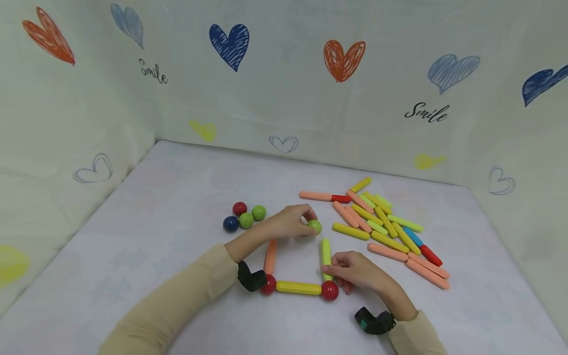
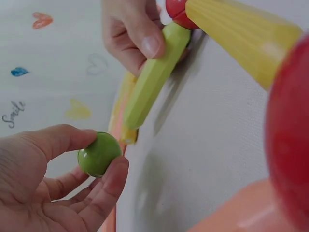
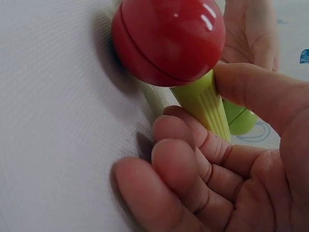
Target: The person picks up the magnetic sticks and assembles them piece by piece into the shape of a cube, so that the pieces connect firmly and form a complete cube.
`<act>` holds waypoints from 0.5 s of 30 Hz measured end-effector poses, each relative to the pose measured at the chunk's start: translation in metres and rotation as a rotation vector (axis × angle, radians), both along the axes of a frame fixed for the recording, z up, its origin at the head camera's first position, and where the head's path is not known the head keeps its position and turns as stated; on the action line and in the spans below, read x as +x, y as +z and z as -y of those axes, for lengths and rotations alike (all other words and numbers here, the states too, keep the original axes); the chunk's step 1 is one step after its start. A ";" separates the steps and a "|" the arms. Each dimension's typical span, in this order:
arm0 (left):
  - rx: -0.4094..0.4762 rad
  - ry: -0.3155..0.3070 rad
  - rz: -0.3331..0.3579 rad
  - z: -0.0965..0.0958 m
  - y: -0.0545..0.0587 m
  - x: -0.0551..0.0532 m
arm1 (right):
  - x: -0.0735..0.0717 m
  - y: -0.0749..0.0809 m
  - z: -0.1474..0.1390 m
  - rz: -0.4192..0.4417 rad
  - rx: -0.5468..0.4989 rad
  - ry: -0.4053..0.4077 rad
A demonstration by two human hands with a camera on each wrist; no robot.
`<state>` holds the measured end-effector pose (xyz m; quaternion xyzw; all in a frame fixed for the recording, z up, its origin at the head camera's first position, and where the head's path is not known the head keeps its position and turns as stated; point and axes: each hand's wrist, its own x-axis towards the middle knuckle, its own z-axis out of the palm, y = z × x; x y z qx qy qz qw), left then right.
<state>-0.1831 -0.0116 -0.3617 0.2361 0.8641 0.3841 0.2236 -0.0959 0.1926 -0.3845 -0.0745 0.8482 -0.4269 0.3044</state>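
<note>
My left hand [image 1: 290,223] pinches a green ball [image 2: 99,154] between thumb and fingers, just beyond the far end of a light green stick [image 1: 326,254]. With thumb and fingers, my right hand [image 1: 358,270] grips that stick close to the red ball [image 1: 330,290] at its near end. From this ball a yellow stick [image 1: 299,288] runs left to a second red ball [image 1: 268,284]. An orange stick [image 1: 270,256] extends away from the second ball, its far end partly hidden by my left arm.
Left of the hands sit a dark blue ball [image 1: 230,224], a red ball [image 1: 239,208] and two green balls [image 1: 259,212]. Loose sticks in several colours, including a yellow stick [image 1: 350,231], lie in a pile on the right. A printed cloth [image 1: 284,98] stands behind the table.
</note>
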 end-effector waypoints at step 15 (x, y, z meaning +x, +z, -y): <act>-0.125 -0.106 0.045 -0.020 -0.004 -0.003 | 0.001 -0.001 0.001 -0.008 -0.003 -0.008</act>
